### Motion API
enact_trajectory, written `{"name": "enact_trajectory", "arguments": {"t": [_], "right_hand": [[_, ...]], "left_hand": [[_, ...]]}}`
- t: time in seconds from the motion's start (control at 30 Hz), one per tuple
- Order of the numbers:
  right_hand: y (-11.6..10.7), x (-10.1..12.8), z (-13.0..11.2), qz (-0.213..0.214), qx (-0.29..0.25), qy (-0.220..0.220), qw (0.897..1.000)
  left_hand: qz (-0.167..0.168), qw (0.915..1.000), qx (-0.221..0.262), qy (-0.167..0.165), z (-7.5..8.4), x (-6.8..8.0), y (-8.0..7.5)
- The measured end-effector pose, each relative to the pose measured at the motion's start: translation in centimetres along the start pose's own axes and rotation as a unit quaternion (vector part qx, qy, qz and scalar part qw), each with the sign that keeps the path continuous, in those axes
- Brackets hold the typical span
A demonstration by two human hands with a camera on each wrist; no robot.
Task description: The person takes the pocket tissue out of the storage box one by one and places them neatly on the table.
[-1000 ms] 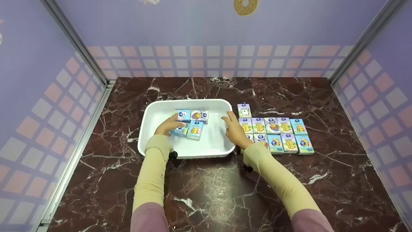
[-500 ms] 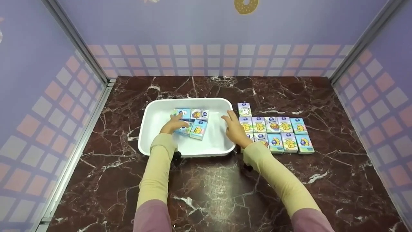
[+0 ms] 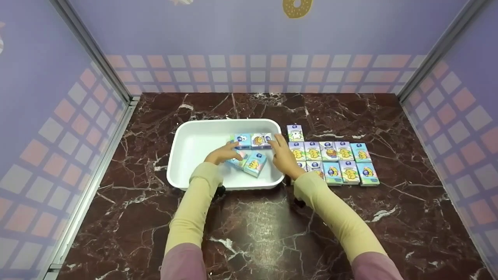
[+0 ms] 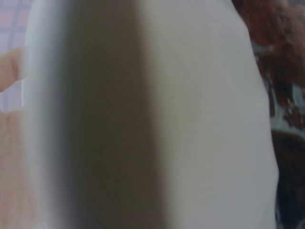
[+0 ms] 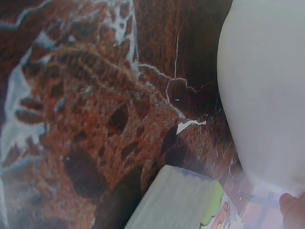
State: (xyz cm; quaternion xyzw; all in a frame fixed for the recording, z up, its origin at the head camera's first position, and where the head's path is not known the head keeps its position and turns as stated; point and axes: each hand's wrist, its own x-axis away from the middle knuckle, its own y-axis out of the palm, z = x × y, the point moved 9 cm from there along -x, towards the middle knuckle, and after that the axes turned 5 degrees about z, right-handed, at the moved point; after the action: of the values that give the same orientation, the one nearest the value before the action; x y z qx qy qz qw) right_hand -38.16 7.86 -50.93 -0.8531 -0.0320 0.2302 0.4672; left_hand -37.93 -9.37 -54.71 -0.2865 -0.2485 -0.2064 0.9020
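A white, rounded-rectangular plastic tray (image 3: 186, 155) is seen on the dark red marble tabletop (image 3: 249, 225). Inside it, a cluster of small colourful cartoon-printed packets (image 3: 251, 149) is gathered toward the tray's 3 o'clock side: two lie side by side at the far edge of the cluster, and two more lie tilted just nearer. The left hand (image 3: 222, 153) is laid over the tray's near wall, its fingers stretched forward and resting against the cluster from 9 o'clock; whether any packet is pinched cannot be told. The right hand (image 3: 283, 155) is held at the tray's 3 o'clock wall, fingers relaxed and extended, its fingertips (image 3: 273, 140) touching the packet at the far right of the cluster.

Outside the tray, at 3 o'clock from it, further packets are set out in neat rows (image 3: 338, 161) on the marble, with a single packet (image 3: 295, 133) placed at 12 o'clock of the row's left end. The left wrist view is filled by the blurred white tray wall (image 4: 190, 119); in the right wrist view marble, the tray's edge (image 5: 267, 95) and one packet's corner (image 5: 181, 205) are shown.
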Motion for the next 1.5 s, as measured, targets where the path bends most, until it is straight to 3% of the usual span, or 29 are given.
{"name": "enact_trajectory", "arguments": {"t": [0.53, 0.63, 0.73, 0.8, 0.9, 0.97, 1.03, 1.13, 1.3, 1.5], "right_hand": [[0.6, 0.0, 0.7, -0.014, -0.022, 0.024, 0.999], [0.9, 0.1, 0.8, -0.024, -0.025, 0.029, 0.999], [1.0, 0.1, 0.8, -0.028, -0.025, 0.031, 0.999], [0.9, 0.1, 0.8, -0.026, -0.023, 0.031, 0.999], [0.8, 0.0, 0.6, -0.023, -0.018, 0.026, 0.999], [0.6, 0.0, 0.4, -0.02, -0.017, 0.022, 0.999], [0.5, 0.0, 0.2, -0.021, -0.014, 0.018, 1.0], [0.5, 0.0, 0.2, -0.026, -0.01, 0.019, 0.999], [0.4, 0.1, 0.2, -0.03, 0.0, 0.019, 0.999], [0.3, 0.0, 0.2, -0.034, 0.013, 0.013, 0.999]], "left_hand": [[-0.021, 0.9997, 0.006, -0.01, 0.0, -0.3, 1.7], [-0.014, 0.9998, -0.011, 0.005, 0.1, 0.0, 1.0], [0.027, 0.9975, -0.042, 0.049, 0.6, 0.6, -0.9], [0.077, 0.9886, -0.083, 0.099, 1.2, 1.1, -2.8], [0.162, 0.9611, -0.149, 0.167, 1.6, 2.4, -5.8], [0.21, 0.9409, -0.186, 0.189, 1.3, 3.4, -7.5], [0.241, 0.929, -0.209, 0.188, 0.3, 4.4, -8.9], [0.259, 0.9201, -0.243, 0.165, -1.8, 5.4, -10.3], [0.265, 0.9137, -0.275, 0.139, -5.1, 6.4, -11.1], [0.286, 0.9036, -0.29, 0.132, -7.0, 6.8, -11.2]]}}
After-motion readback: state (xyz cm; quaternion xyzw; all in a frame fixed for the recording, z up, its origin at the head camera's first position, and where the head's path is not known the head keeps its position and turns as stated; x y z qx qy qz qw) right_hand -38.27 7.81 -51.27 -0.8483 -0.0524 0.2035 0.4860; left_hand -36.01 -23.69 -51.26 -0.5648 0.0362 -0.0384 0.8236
